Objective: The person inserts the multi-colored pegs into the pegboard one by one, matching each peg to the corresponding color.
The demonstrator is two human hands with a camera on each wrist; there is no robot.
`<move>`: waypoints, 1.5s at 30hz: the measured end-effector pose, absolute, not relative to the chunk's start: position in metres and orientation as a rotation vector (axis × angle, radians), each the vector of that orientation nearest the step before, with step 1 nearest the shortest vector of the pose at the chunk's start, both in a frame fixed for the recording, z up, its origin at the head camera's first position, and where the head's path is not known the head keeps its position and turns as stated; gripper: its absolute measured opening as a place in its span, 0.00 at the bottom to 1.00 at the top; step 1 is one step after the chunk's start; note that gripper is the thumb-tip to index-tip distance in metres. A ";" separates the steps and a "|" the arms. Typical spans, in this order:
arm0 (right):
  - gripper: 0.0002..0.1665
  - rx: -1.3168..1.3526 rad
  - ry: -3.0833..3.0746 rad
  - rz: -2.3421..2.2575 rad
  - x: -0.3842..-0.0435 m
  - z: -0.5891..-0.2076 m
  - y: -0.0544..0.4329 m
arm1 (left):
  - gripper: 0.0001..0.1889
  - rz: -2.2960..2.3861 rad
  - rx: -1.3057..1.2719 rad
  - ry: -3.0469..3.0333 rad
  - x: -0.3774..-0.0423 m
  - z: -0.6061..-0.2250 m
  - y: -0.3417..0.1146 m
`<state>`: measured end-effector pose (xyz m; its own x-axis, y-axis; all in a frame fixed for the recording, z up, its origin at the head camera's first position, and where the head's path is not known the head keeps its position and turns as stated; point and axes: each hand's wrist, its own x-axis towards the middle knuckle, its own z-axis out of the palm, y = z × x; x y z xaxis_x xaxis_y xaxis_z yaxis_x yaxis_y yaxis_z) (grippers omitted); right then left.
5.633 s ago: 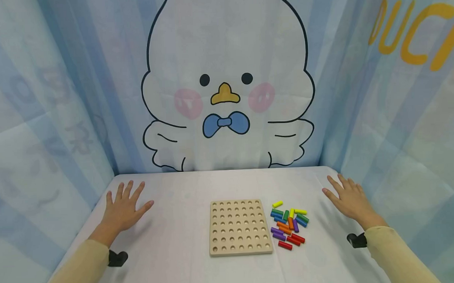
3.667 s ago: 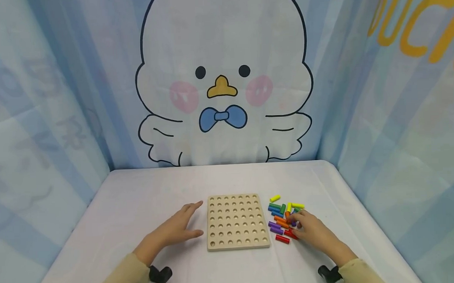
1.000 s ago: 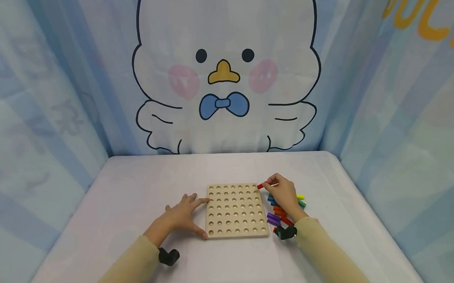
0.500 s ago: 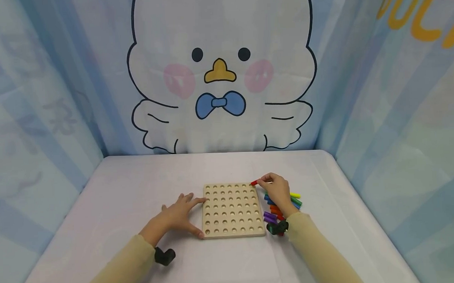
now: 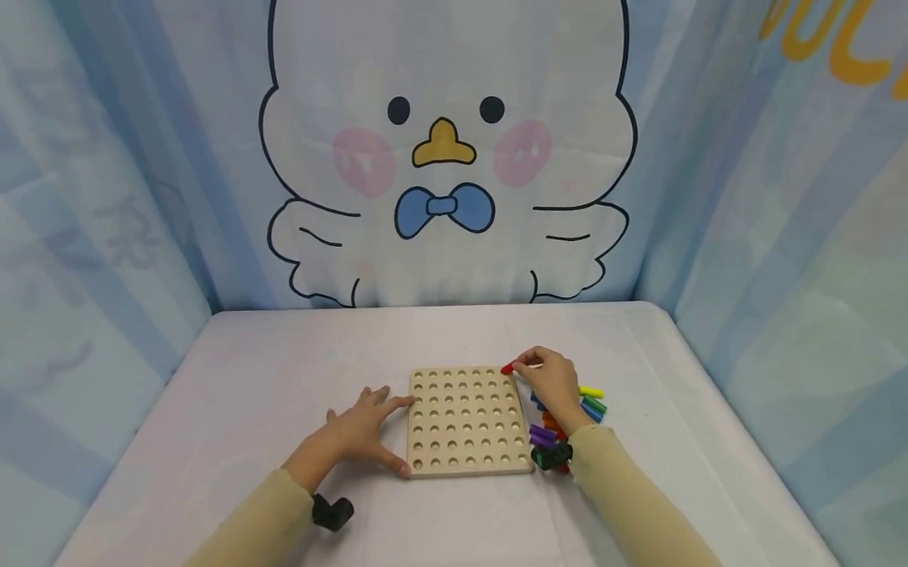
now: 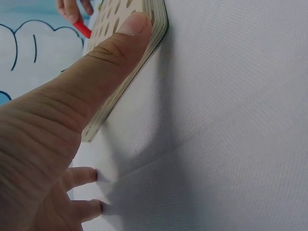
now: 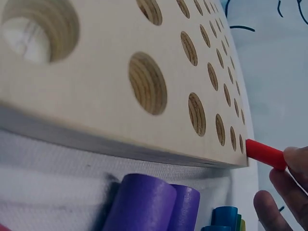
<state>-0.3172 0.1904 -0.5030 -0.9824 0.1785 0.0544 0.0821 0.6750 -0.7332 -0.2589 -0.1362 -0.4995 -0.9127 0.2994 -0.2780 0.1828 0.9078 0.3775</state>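
A square wooden pegboard (image 5: 471, 473) with rows of round holes lies mid-table. My left hand (image 5: 357, 430) steadies its left side: the thumb (image 6: 113, 53) rests on the near left corner and the index finger touches the edge further back, fingers spread. My right hand (image 5: 553, 383) pinches a red peg (image 7: 266, 154) between thumb and fingertips at the board's far right corner. The peg leans, its lower end at the corner hole; whether it is inside, I cannot tell. Through the holes in view no other peg shows.
Right of the board lie loose pegs, partly hidden under my right hand and wrist: purple pegs (image 5: 542, 436), a yellow peg (image 5: 590, 392), green and blue pegs (image 5: 593, 408), orange and red ones. A curtain (image 5: 453, 258) with a cartoon duck hangs behind the table.
Both hands came in from the table's sides. The right hand took a red peg from the pile and carried it to the far right corner; the left hand came against the board's left edge.
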 end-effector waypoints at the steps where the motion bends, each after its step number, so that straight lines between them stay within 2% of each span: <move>1: 0.10 -0.203 -2.763 1.201 -0.317 -0.502 0.190 | 0.61 0.497 0.356 2.740 -0.259 -0.500 -0.136; 15: 0.10 -0.129 -2.777 1.135 -0.318 -0.499 0.193 | 0.61 0.508 0.360 2.740 -0.259 -0.500 -0.135; 31: 0.16 0.099 -2.920 1.195 -0.318 -0.500 0.194 | 0.61 0.503 0.357 2.741 -0.259 -0.498 -0.136; 45: 0.17 0.154 -2.929 1.147 -0.315 -0.507 0.197 | 0.61 0.499 0.368 2.742 -0.258 -0.500 -0.136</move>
